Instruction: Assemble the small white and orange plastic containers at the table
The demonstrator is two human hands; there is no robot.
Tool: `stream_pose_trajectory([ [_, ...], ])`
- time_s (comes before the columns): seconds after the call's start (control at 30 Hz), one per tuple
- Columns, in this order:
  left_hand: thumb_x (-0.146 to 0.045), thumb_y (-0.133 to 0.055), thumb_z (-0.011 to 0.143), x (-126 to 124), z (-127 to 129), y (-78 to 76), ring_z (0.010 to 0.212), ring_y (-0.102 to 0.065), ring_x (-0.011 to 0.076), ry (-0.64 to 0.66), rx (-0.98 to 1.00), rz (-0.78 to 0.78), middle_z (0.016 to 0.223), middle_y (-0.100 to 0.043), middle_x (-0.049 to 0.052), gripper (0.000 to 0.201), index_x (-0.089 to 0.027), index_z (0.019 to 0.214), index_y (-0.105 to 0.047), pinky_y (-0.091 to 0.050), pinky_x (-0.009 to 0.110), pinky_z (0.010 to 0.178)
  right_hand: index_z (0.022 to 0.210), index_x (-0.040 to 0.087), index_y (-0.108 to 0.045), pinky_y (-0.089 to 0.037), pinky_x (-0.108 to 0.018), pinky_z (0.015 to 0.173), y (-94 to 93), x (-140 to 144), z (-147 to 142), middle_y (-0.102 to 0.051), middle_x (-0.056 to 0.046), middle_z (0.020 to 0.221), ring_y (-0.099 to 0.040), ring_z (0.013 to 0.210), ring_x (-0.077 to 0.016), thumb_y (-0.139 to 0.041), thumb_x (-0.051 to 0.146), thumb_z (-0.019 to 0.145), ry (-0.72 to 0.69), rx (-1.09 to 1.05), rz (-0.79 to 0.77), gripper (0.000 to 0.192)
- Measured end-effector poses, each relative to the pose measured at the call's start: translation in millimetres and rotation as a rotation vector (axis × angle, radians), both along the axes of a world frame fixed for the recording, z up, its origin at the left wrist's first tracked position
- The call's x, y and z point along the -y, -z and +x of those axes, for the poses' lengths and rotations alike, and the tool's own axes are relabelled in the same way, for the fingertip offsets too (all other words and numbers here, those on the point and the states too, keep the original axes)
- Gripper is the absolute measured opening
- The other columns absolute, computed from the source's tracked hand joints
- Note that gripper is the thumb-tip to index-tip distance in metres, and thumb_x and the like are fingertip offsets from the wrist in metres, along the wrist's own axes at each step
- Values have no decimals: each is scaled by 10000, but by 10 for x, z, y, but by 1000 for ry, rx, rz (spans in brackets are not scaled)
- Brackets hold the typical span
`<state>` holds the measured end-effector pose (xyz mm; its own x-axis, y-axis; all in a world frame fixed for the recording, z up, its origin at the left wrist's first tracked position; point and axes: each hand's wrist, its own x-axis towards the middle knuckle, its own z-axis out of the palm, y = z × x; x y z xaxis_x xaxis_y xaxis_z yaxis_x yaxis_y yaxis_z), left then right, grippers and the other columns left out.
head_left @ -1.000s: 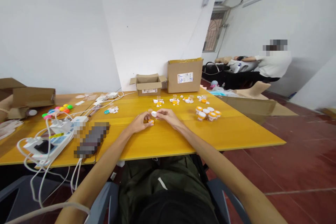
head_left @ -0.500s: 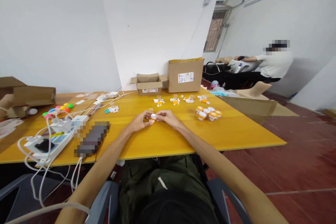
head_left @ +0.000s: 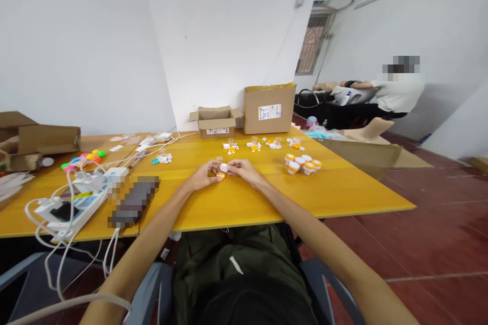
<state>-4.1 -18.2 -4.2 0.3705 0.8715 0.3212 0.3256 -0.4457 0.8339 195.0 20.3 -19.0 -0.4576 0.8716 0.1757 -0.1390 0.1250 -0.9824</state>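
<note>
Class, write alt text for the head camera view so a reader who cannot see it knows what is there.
A seated person's left hand and right hand meet over a yellow wooden table, pinching a small orange pot and a small round white cap between them. Finished orange white-lidded pots, loose parts and two brown cardboard boxes lie beyond.

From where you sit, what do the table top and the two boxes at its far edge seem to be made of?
The table top looks like wood or a wood-look laminate: yellow, smooth, slightly glossy, with long board seams; which of the two is unclear. The small open box and the taller closed box look like matte brown cardboard, with folded flaps, tape and white printed labels.
</note>
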Motion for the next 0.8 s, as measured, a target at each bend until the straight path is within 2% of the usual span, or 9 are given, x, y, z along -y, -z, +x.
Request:
stream_pose_trajectory([
  [0.2, -316, -807, 670, -29, -31, 27, 870, -613, 167, 13, 16, -55, 901, -658, 20, 521, -203, 1130, -590, -477, 311, 809, 751, 177, -739, -573, -357, 861, 9, -11, -5, -735, -34, 807, -690, 807, -177, -857, 512, 529, 6, 11, -10, 419],
  [0.47, -330, -813, 672, -48, -49, 39, 875, -613, 174, 41, 24, -53, 910, -670, 34, 548, -197, 1155, -590, -483, 313, 804, 751, 183, -735, -575, -367, 862, 16, -16, 4, -733, -38, 807, -695, 816, -188, -845, 510, 565, 9, 7, 3, 392],
  [0.8, -339, -850, 635, -60, -46, 57, 897, -615, 179, 41, 51, -53, 966, -672, 45, 685, -201, 1240, -562, -480, 336, 842, 732, 185, -729, -573, -342, 830, 0, 0, -4, -724, -29, 794, -681, 798, -174, -850, 532, 529, 12, 6, -5, 420],
])
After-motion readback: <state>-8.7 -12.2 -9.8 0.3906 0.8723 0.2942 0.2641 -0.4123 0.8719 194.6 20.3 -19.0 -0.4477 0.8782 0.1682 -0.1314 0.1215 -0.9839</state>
